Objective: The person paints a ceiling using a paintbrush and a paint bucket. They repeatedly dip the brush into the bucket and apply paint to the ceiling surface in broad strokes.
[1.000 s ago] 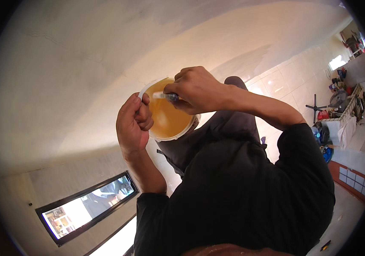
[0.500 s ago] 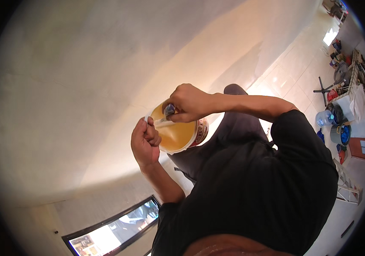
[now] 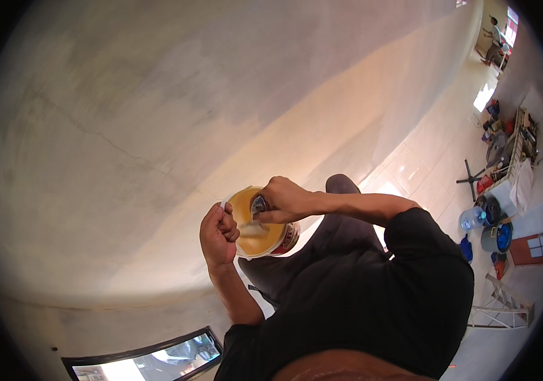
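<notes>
Steadying the bucket [image 3: 290, 237], a touch toward 7 o'clock from centre: left hand [image 3: 219, 233] has its fingers clamped on the 9 o'clock rim, right hand [image 3: 282, 200] is wrapped round a brush-like tool [image 3: 255, 228] inside. I'd keep that rim grip firm and stroke gently, avoiding slops.

The left hand [image 3: 219, 233] curls around the white edge of a round, yellow-lined bucket [image 3: 290, 239], while the right hand [image 3: 284, 200] grips a short hand tool [image 3: 254, 230], its pale end blurred inside. A grey-and-cream wall [image 3: 144, 95] with a thin crack fills the upper left; far right sits a translucent blue plastic bottle [image 3: 473, 218].
</notes>
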Demonstrator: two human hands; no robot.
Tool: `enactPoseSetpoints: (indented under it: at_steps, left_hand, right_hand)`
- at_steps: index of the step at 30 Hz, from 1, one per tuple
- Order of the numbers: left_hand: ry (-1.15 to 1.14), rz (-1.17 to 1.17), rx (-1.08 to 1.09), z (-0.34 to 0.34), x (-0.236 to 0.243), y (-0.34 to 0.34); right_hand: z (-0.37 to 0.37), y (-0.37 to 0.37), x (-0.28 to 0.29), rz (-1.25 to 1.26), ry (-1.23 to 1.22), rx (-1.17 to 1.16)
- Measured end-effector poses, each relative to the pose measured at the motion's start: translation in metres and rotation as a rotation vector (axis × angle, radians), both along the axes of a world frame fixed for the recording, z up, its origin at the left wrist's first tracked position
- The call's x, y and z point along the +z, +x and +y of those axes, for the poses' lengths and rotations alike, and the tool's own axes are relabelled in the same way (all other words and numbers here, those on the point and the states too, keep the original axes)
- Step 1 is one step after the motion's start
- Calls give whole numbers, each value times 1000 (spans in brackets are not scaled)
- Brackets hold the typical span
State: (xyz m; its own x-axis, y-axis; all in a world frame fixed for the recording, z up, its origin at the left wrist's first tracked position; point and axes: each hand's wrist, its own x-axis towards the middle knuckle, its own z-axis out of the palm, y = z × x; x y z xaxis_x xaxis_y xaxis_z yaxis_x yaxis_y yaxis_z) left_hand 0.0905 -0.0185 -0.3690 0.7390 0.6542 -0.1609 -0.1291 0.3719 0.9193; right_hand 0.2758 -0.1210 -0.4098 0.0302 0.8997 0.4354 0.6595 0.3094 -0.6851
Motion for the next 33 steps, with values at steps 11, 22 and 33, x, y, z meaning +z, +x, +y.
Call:
enactPoseSetpoints:
  at_steps: [11, 22, 33]
  left_hand:
    - [-42, -37, 27, 1, -7, 0]
    - [-39, -26, -15, -1, -2, -7]
    - [45, -111, -16, 4, -9, 4]
  right_hand:
    - [4, 0, 1, -100, 89, -56]
    - [11, -3, -1, -334, 263, -144]
    - [-2, -11, 2, 462, -177, -11]
